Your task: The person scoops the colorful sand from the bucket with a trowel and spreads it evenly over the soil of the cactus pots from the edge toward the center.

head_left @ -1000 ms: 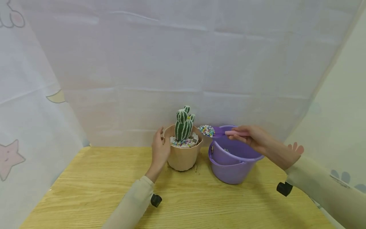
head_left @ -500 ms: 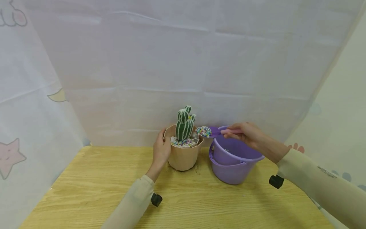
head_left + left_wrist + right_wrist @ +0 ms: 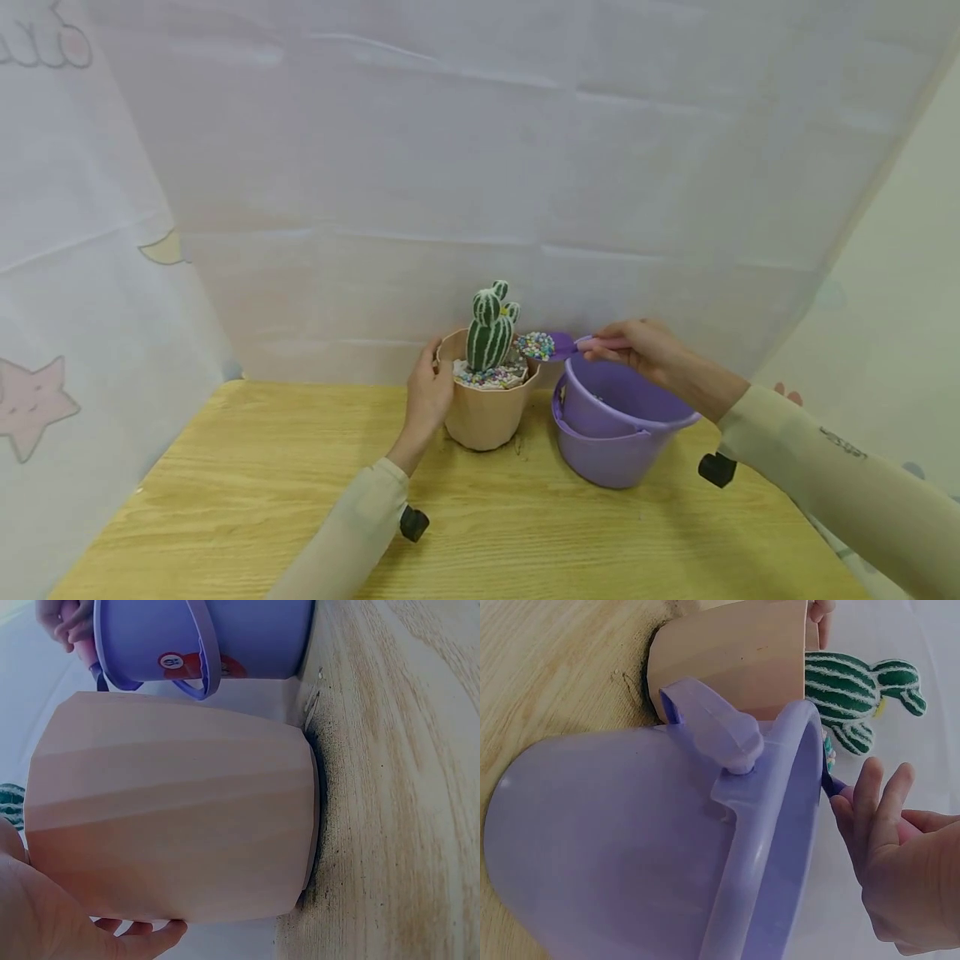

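A green-and-white cactus (image 3: pixel 489 340) stands in a tan flowerpot (image 3: pixel 486 421), among white material and coloured pebbles (image 3: pixel 491 377). My left hand (image 3: pixel 429 392) holds the pot at its left side, thumb at the rim and fingers along the outer wall in the left wrist view. With my right hand (image 3: pixel 651 352) I grip the pink handle of a small purple shovel (image 3: pixel 564 346). Its blade bears a heap of multicoloured pebbles (image 3: pixel 536 345) and overlaps the pot's right rim in the head view. The shovel is roughly level, beside the cactus.
A purple bucket (image 3: pixel 603 454) with its handle folded down stands right of the pot, under my right hand. Dark soil (image 3: pixel 321 825) lies on the wooden table (image 3: pixel 300 500) around the pot's base. A pale cloth (image 3: pixel 360 167) hangs close behind.
My right hand has brought the loaded shovel left from above the bucket to the pot's rim. The left hand keeps its hold on the pot. The head view has shifted slightly.
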The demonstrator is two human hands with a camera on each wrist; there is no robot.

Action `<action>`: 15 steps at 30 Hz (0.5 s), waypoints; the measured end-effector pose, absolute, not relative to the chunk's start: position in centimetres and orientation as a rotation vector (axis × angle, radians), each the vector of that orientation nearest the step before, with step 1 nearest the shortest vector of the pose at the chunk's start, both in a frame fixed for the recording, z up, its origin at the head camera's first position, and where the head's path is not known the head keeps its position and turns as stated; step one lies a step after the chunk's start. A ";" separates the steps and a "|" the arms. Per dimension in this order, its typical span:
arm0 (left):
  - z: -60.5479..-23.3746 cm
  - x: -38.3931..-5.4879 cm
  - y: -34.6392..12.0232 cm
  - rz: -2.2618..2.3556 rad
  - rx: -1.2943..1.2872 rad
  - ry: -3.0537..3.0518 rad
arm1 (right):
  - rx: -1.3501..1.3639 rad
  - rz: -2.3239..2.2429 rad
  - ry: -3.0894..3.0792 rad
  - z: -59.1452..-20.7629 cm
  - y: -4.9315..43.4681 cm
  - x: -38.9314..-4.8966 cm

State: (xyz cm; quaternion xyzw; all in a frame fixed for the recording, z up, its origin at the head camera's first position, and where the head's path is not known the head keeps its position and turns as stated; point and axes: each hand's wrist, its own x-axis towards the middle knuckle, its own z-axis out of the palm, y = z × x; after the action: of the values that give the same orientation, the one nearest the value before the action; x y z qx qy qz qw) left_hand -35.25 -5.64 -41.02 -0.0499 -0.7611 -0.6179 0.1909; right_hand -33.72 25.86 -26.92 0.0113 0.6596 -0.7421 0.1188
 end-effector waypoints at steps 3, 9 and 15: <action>-40.9 -35.2 -5.6 -1.739 -0.145 -2.134 | 0.042 -2.157 1.940 -26.8 25.7 -33.8; -41.1 -35.1 -5.5 -1.745 -0.157 -2.123 | 0.034 -2.147 1.949 -26.7 25.3 -33.9; -41.1 -35.0 -5.7 -1.786 -0.149 -2.127 | 0.023 -2.128 1.971 -26.6 25.0 -34.0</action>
State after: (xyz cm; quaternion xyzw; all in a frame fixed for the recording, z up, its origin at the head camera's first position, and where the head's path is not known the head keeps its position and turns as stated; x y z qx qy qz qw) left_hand -35.04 -5.71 -41.06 -0.0528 -0.7523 -0.6318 0.1791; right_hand -33.97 24.96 -26.64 0.0078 0.6747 -0.7282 0.1201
